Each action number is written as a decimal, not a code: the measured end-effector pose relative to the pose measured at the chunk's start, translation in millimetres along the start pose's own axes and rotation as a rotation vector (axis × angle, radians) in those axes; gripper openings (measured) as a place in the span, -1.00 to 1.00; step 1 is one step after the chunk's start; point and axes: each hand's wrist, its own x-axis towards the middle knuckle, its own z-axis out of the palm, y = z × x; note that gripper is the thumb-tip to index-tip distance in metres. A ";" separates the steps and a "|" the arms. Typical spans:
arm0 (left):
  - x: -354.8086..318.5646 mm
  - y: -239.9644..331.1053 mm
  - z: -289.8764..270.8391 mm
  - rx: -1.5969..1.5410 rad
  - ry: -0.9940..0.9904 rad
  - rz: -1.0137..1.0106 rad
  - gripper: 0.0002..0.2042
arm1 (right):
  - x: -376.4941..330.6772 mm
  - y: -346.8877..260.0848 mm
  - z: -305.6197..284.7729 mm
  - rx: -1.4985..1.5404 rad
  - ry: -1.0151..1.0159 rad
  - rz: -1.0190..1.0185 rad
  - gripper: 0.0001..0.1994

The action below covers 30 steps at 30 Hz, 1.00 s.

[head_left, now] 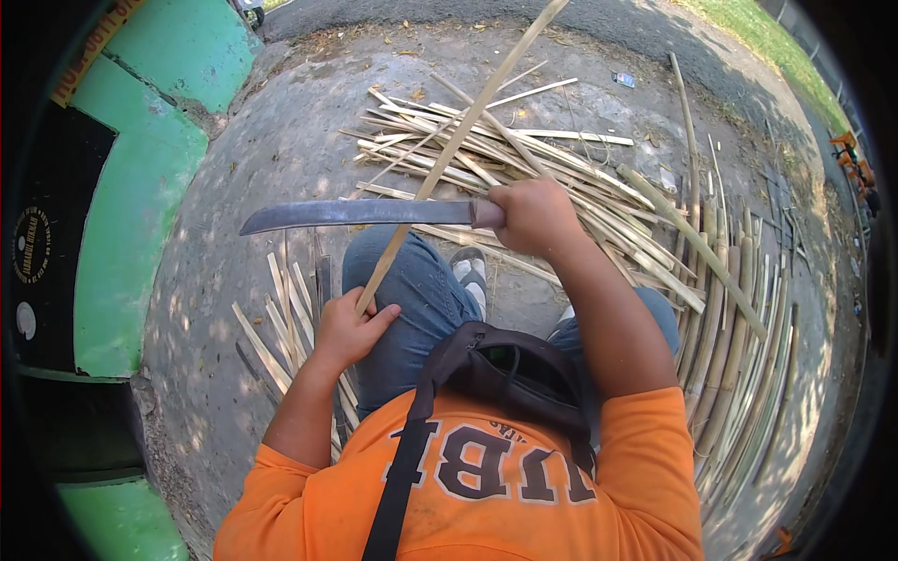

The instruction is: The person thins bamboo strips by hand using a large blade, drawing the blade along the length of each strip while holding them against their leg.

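My right hand [531, 213] is closed round the handle of a machete [360, 213], whose long grey blade points left. The blade crosses a long pale bamboo strip [454, 140] and looks to be on or just over it. My left hand [357, 327] grips the strip's near end by my left knee, fingers wrapped and thumb along its side. From there the strip slants up and away to the right, past the top of the view. Whether the cutting edge touches the strip, I cannot tell.
A heap of split bamboo strips [561, 192] lies on the concrete ahead. More strips [281, 318] lie beside my left leg. Long bamboo poles [720, 318] are laid out at the right. A green wall [140, 234] stands left. A black bag [505, 374] hangs at my waist.
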 end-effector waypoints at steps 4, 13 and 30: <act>1.0 8.8 -2.7 0.072 -0.008 0.005 -0.52 | 1.0 22.0 -1.7 -0.028 0.022 0.196 -0.88; 0.9 5.5 -2.0 0.010 -0.021 -0.044 -0.53 | -4.9 16.1 1.7 0.105 0.170 0.044 -0.88; 3.0 3.1 -2.9 0.008 -0.041 -0.061 -0.51 | -6.3 29.7 -12.6 0.158 0.191 0.204 -0.81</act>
